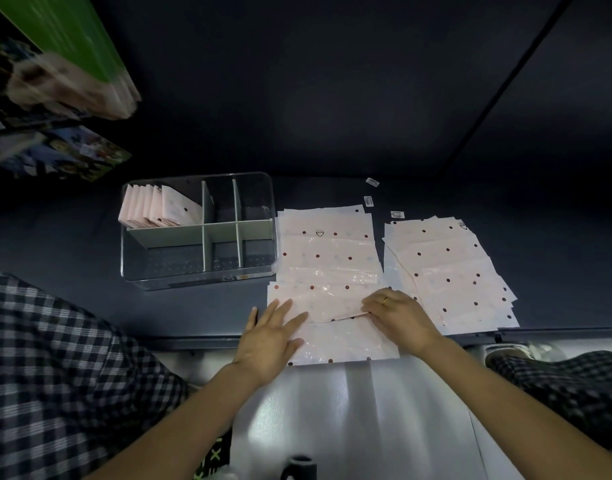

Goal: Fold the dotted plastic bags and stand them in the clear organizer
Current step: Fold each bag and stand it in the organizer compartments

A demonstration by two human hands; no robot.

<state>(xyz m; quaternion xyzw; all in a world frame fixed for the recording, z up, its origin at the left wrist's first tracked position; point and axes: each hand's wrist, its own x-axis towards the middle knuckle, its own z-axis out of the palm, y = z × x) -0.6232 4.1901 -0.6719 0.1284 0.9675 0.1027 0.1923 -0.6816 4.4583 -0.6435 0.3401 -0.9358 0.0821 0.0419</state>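
Dotted bag [332,271] is lying flat on the dark table [200,306], right beside the clear organizer [197,233]. Left hand [270,337] is spread flat on its near left part, right hand [398,317] is pinching its folded-over edge. Folded bags [159,206] already stand in the organizer's back-left compartment, and another loose pile [450,271] sits off to the right.

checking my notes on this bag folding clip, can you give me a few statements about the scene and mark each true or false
1. Folded bags stand in the far left compartment of the clear organizer. True.
2. The left hand lies flat, fingers spread, on the bag being folded. True.
3. The right hand is lifting a bag from the pile on the right. False: it presses on the fold of the bag in front.
4. Every compartment holds bags. False: only the far left one does.
5. The organizer sits right of the flat bags. False: it sits left of them.
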